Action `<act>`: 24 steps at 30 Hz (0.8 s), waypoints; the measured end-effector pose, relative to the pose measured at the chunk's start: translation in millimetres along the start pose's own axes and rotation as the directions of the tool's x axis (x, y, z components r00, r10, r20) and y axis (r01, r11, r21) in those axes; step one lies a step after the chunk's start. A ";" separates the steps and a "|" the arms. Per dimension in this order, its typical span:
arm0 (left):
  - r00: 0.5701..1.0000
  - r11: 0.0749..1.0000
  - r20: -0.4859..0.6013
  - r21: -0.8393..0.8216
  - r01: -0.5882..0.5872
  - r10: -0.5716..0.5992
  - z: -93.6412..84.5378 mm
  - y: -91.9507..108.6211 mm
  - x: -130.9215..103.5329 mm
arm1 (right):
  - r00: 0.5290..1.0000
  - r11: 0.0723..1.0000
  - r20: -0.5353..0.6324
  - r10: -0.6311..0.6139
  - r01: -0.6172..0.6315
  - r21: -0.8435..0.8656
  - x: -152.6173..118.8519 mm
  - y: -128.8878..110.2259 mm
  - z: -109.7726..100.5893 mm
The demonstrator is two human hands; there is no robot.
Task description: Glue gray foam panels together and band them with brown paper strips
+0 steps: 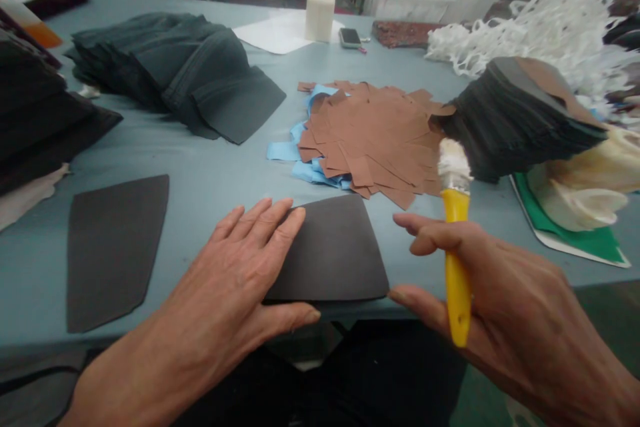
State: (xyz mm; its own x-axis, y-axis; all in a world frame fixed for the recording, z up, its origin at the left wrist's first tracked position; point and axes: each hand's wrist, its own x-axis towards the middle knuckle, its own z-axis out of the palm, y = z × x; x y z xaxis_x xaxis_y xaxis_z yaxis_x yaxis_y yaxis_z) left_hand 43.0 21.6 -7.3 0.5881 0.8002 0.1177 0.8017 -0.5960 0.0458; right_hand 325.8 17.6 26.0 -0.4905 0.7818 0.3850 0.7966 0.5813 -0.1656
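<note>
My left hand (250, 260) lies over the left part of a dark grey panel (335, 247) at the table's front edge. Its fingers are stretched out across the top, and the thumb extends along the near edge. A yellow-handled paintbrush (456, 247) with white-coated bristles pointing up and away is held in my right hand (495, 280). That hand's thumb tip reaches the panel's near right corner, while its index finger points toward the panel without touching it. A second dark panel (117, 250) rests flat on the table to the left.
Brown and blue cut pieces (375, 133) lie heaped behind the panel. Stacks of dark pieces stand at back left (175, 73) and right (525, 113). A cream bottle (320, 13), a phone (350, 38), white strips (525, 27) and a pale glue-crusted container (580, 193) are around.
</note>
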 end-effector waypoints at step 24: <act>0.960 0.971 -0.149 -0.013 0.237 -0.236 29.5 43.2 14.5 | 0.997 0.956 -0.035 0.065 -0.052 0.289 30.7 -44.1 93.3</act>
State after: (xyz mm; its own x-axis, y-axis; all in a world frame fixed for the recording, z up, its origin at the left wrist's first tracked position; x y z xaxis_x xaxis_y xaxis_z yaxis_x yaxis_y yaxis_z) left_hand 89.3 9.4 -32.9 0.3594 0.8991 0.2498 0.9167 -0.3902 0.0856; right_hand 242.6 37.0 -39.6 -0.4252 0.8095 0.4049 0.6848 0.5802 -0.4410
